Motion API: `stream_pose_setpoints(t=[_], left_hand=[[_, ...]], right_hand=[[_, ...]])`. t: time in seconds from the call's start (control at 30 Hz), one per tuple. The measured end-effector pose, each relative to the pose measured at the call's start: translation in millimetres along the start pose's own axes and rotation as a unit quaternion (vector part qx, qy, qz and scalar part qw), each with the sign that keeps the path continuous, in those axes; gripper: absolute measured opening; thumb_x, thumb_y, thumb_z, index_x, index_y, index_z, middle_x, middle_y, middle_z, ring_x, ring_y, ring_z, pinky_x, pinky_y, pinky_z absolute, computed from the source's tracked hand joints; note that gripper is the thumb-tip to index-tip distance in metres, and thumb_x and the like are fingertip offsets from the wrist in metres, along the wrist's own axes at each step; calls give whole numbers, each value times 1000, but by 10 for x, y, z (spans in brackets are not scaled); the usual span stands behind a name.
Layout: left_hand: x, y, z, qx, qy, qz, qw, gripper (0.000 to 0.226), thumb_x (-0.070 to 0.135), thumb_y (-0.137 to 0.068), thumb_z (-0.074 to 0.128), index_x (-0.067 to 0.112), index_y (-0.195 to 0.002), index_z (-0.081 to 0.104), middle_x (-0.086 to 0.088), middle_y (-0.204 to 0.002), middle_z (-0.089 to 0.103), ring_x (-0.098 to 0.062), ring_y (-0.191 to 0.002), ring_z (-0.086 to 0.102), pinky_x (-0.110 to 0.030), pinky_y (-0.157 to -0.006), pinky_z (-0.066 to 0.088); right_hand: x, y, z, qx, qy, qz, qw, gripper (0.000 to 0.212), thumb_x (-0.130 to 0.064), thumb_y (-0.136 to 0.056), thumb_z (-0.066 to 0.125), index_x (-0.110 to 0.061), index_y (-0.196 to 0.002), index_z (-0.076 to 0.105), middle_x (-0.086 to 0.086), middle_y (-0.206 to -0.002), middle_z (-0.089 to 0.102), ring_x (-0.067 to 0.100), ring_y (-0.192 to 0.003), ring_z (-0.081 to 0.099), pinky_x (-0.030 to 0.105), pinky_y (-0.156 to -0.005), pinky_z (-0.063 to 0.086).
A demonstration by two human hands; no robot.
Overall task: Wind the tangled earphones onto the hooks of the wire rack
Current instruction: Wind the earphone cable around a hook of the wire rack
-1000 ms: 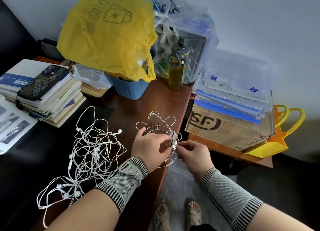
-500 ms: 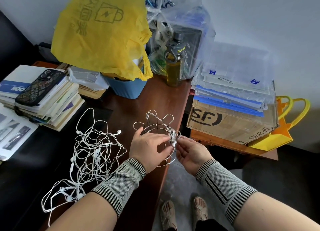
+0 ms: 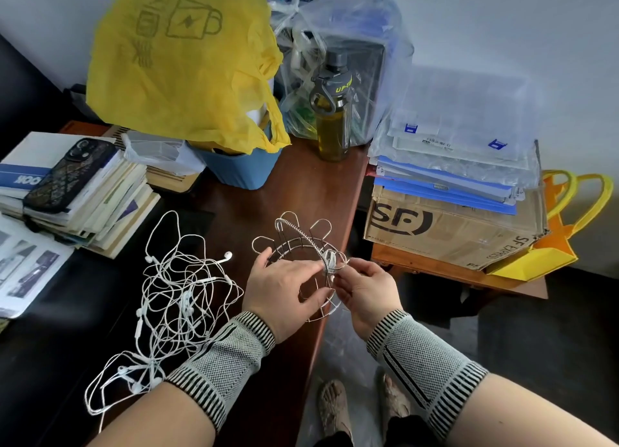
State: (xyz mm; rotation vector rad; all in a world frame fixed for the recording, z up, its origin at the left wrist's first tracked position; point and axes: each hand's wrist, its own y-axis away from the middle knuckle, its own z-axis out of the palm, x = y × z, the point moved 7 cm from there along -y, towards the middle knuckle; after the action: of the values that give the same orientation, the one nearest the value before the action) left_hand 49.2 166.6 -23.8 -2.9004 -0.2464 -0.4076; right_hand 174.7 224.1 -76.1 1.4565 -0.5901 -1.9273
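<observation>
Both hands have crept up the wire rack (image 3: 301,255) at the tabletop (image 3: 311,192) edge. Left hand (image 3: 281,289) curls round its rim, steadying it. Right hand (image 3: 365,289) pinches a white earphone cord (image 3: 330,257) wound on a hook. Tangled earphones (image 3: 167,306) lie just left, beside the left forearm.

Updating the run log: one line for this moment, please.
stage: winding | left hand: holds wire rack | right hand: pinches cord at hook | coil: small | tangled earphones: mostly on desk
</observation>
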Motion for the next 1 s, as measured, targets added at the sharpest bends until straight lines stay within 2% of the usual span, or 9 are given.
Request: stream_pose_setpoints(t=[0.1,0.2,0.37,0.47,0.57,0.7,0.77,0.87,1.0], left_hand=[[-2,-10,17,-21,-2,-7,1000,45,58,-82,45,31,-110,69,17,-106,71,-6,-93,67,-38,-107,21],[-6,-29,54,-62,-8,-18,998,51,58,-83,38,33,-118,65,19,-115,66,-7,-100,64,-40,-112,20],[1,-58,75,-131,-34,-30,990,67,62,-79,19,37,-132,50,20,-127,56,-4,-115,55,-41,-117,9],[0,-83,71,-150,-42,-37,987,74,64,-74,13,38,-135,46,20,-130,53,-4,-120,51,-40,-117,4],[0,-121,69,-164,-33,-49,985,70,65,-75,19,37,-133,47,20,-130,52,-3,-123,48,-40,-117,3],[-12,-141,57,-173,0,-64,983,52,59,-82,43,37,-128,53,20,-128,52,-3,-122,48,-40,-117,3],[-15,-139,51,-177,4,-65,982,44,54,-87,52,39,-129,52,22,-129,51,-2,-124,45,-40,-117,1],[1,-133,37,-181,12,-68,981,47,57,-86,48,40,-129,52,22,-129,51,-2,-124,45,-39,-117,0],[7,-123,25,-182,11,-72,981,63,65,-75,31,40,-128,52,22,-127,53,-3,-123,46,-38,-117,1]], right_hand=[[-12,-1,-38,9,45,-39,998,16,-4,-82,72,-5,-95,62,11,-79,69,13,-59,65,21,-52,49],[11,22,-27,-1,85,-59,995,10,-5,-84,70,-6,-92,66,10,-76,70,12,-59,66,24,-54,50],[48,10,-13,8,94,-69,993,11,-4,-82,71,-8,-92,68,18,-82,70,20,-66,66,36,-68,57],[12,9,-24,13,119,-85,989,12,-3,-80,72,-8,-89,67,20,-83,71,20,-64,66,37,-67,58],[-40,18,5,-3,138,-96,986,9,-1,-80,70,-7,-86,69,18,-77,70,16,-59,65,30,-61,54],[-99,25,14,-14,187,-127,974,15,-3,-81,70,-17,-76,70,6,-68,69,14,-58,63,30,-59,54],[-129,13,6,-12,226,-152,962,20,-6,-81,70,-24,-72,69,2,-69,70,14,-63,65,33,-64,56],[-180,14,22,-15,291,-196,936,26,-12,-83,69,-34,-69,67,-1,-74,72,16,-74,69,40,-76,59],[-220,41,53,-22,323,-228,918,30,-15,-85,69,-40,-69,64,-5,-76,72,14,-76,70,40,-77,58]])
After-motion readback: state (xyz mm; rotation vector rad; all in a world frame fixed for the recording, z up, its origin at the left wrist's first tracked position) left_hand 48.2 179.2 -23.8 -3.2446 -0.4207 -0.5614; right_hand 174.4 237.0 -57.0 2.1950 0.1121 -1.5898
